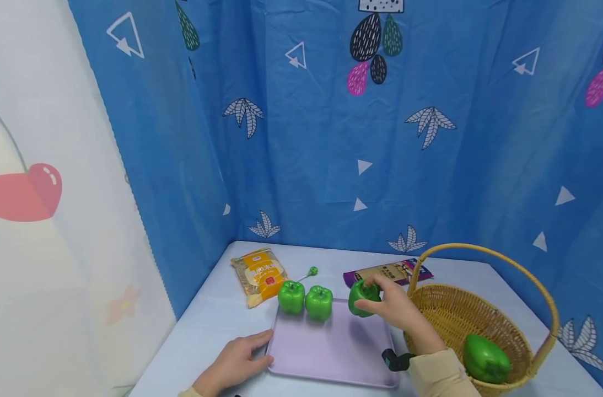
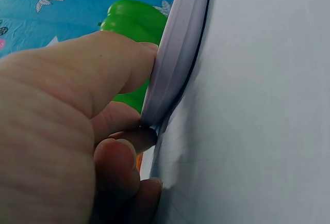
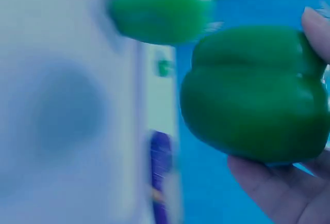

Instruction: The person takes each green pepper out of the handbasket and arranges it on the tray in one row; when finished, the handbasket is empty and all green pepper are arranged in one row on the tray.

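My right hand [image 1: 393,303] grips a green bell pepper [image 3: 252,95] between thumb and fingers. It holds this pepper above the far right part of a pale purple tray [image 1: 336,353]; a shadow lies on the tray beneath. Two more green bell peppers, a left one [image 1: 291,297] and a right one [image 1: 318,303], stand side by side at the tray's far left. At the tray's left edge, my left hand [image 1: 239,355] touches the rim with thumb and fingertips, fairly extended. In the left wrist view, the thumb and fingers lie against the tray's rim [image 2: 175,53].
A wicker basket [image 1: 460,298] with a tall handle stands right of the tray, with one green pepper [image 1: 486,358] inside. Behind the tray lie a yellow food packet [image 1: 260,274], a small green-headed stick [image 1: 311,271] and a purple packet [image 1: 391,270]. A blue curtain [image 1: 321,165] hangs behind.
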`<state>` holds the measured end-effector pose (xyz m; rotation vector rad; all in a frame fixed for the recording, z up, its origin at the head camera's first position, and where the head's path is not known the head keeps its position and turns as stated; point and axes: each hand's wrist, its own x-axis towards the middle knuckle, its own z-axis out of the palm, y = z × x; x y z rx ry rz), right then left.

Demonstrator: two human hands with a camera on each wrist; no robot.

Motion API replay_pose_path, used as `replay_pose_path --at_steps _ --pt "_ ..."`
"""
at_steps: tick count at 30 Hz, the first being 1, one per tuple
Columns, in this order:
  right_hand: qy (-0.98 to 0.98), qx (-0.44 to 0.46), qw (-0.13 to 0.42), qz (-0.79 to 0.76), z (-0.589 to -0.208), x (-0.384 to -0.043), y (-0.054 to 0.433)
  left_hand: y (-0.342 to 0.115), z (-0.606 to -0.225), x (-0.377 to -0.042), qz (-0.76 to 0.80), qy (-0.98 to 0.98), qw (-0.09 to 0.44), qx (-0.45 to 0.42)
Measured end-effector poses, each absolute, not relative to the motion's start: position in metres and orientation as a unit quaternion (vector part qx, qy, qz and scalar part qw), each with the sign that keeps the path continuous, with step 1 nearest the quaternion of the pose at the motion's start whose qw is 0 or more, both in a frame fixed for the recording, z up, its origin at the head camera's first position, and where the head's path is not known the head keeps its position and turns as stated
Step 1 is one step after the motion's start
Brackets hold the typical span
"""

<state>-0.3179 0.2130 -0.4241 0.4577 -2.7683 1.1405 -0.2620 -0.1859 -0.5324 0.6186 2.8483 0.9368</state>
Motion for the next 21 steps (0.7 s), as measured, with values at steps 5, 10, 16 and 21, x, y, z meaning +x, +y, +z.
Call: replay_pose_path --at_steps 5,10,16,21 --pt "-0.918 0.131 0.035 0.373 -0.456 -0.341 0.191 -0.185 -0.531 -0.262 0.304 0.930 0.045 0.200" --pt "-0.922 0.130 0.028 0.365 -0.470 -0.350 0.182 -0.184 -0.532 -0.261 0.298 0.931 0.052 0.202" --pt "-0.928 0.120 0.029 0.351 -0.475 -0.351 0.175 -0.184 -0.530 -0.260 0.288 0.934 0.047 0.205" --pt "-0.927 0.124 0.033 0.353 -0.475 -0.352 0.168 -0.186 -0.530 -0.262 0.281 0.937 0.042 0.204"
